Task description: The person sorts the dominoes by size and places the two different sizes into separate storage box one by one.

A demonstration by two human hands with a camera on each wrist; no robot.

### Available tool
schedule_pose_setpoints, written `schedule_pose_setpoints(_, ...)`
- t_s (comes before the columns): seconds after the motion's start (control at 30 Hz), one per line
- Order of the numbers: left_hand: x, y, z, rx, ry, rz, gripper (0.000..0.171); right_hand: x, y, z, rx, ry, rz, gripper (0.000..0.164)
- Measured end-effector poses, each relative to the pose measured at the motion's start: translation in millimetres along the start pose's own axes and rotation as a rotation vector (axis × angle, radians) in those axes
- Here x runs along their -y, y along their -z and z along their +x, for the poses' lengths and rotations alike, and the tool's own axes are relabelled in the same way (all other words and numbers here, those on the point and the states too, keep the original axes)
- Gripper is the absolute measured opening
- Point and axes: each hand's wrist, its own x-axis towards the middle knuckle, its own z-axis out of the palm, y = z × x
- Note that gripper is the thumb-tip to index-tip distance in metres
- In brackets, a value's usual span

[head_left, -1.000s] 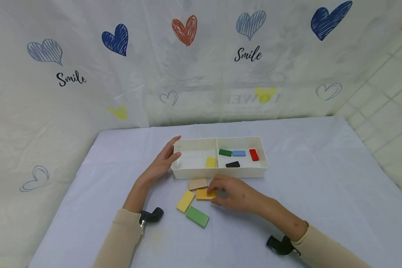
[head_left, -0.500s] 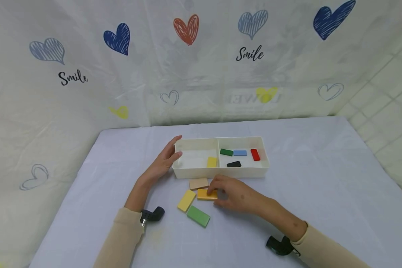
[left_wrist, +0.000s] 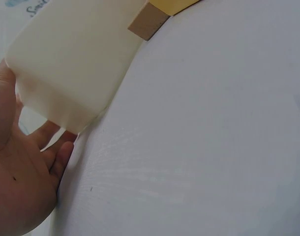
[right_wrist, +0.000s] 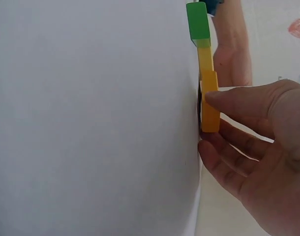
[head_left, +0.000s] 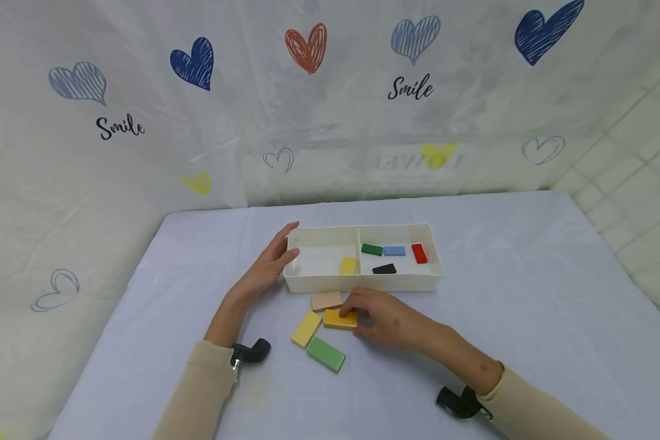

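In the head view, my left hand (head_left: 261, 269) grips the left end of a white two-compartment box (head_left: 363, 283). The left wrist view has the thumb at that box's (left_wrist: 66, 64) rim and the other fingers about its end wall. My right hand (head_left: 393, 319) pinches an orange block (head_left: 335, 319) lying on the table in front of the box. In the right wrist view the thumb presses on the orange block (right_wrist: 210, 110); part of the grip is hidden. Beside it lie a tan block (head_left: 326, 300), a yellow block (head_left: 306, 329) and a green block (head_left: 326, 354).
A yellow block (head_left: 348, 265) lies in the box's left compartment. Dark green (head_left: 371, 249), light blue (head_left: 394, 250), red (head_left: 419, 253) and black (head_left: 384, 269) blocks lie in the right one. White cloth (head_left: 506, 256) covers the table; a printed curtain (head_left: 341, 116) hangs behind.
The right thumb has shifted slightly along the orange block's near edge. The left hand keeps its grip on the box, and the blocks stay in place.
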Motion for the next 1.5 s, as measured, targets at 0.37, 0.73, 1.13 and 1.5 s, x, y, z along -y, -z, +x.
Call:
schedule_pose_setpoints(0.37, -0.4, -0.8, 0.8, 0.006, -0.014, -0.003, 0.062, -1.4, -0.1, -2.2, -0.021, 0.029, 0.035, 0.031)
schedule_pose_setpoints(0.73, 0.5, -0.8, -0.5, 0.011, -0.009, -0.017, 0.062, 0.4, 0.5, -2.8, -0.022, 0.037, 0.054, 0.029)
schedule_pose_setpoints(1.13, -1.0, 0.3, -1.3, 0.009, -0.006, -0.018, 0.062, 1.1, 3.9, -6.6, -0.082, 0.063, 0.080, 0.036)
schedule_pose_setpoints(1.5, -1.7, -0.4, -0.4, 0.001, 0.002, -0.010, 0.061, 4.7, 7.7, -8.7, -0.142, 0.103, 0.136, 0.036)
